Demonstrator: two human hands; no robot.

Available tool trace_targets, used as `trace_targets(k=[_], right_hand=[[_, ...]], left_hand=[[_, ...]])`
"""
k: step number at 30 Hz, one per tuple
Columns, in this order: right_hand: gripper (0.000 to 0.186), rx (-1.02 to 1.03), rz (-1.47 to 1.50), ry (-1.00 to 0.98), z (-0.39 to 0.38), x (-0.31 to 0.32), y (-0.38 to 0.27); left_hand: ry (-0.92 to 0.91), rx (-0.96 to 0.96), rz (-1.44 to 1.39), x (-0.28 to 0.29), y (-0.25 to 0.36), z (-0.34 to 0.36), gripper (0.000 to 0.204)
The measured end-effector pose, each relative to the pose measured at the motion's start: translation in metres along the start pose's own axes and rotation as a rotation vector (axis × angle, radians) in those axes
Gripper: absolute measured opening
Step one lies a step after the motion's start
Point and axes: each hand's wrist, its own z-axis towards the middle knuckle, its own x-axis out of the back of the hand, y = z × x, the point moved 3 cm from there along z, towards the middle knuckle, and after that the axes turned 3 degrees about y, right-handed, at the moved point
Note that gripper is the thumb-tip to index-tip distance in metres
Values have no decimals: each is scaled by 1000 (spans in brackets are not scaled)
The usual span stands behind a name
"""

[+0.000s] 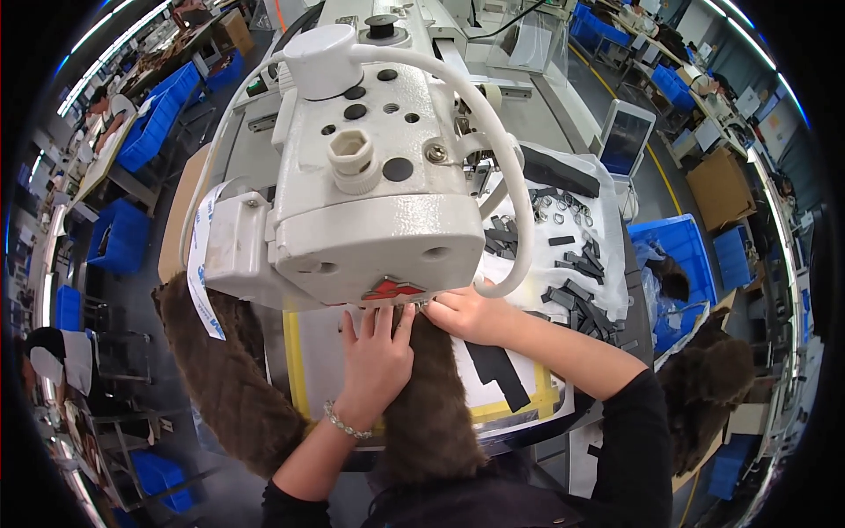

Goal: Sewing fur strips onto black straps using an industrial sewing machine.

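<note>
A large white sewing machine head (pixel 370 207) fills the middle of the view. Below its front, a long piece of brown fur (pixel 431 400) runs from the work plate toward my body. My left hand (pixel 378 356) lies with outstretched fingers along the fur's left edge, its fingertips reaching beneath the machine head. From the right comes my right hand (pixel 473 315), fingers drawn together at the fur's far end; what they pinch is hidden. The needle area is out of sight behind the machine head. A black flat piece (pixel 499 377) lies right of the fur on the white plate.
More brown fur (pixel 220 370) hangs at the left of the machine. On a white cloth (pixel 607 255) at the right lie several black strips (pixel 581 308) and metal rings (pixel 563 211). A screen (pixel 623 141) and a blue bin (pixel 704 242) stand farther right.
</note>
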Motion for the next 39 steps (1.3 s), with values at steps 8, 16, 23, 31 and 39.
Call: trace_targets(k=[8, 16, 23, 31, 39], right_hand=[[13, -577, 391, -526, 14, 43, -46], [53, -1618, 1637, 73, -22, 71, -94], [60, -1665, 1644, 75, -29, 57, -80], [57, -1344, 1278, 29, -15, 17, -61], [34, -1032, 1223, -148, -23, 51, -84]], left_hand=[[47, -6, -38, 6, -7, 0, 47], [166, -80, -120, 22, -4, -4, 35], [181, -97, -197, 26, -1, -3, 21], [223, -192, -203, 33, 10, -8, 15], [271, -140, -294, 46, 6, -11, 23]])
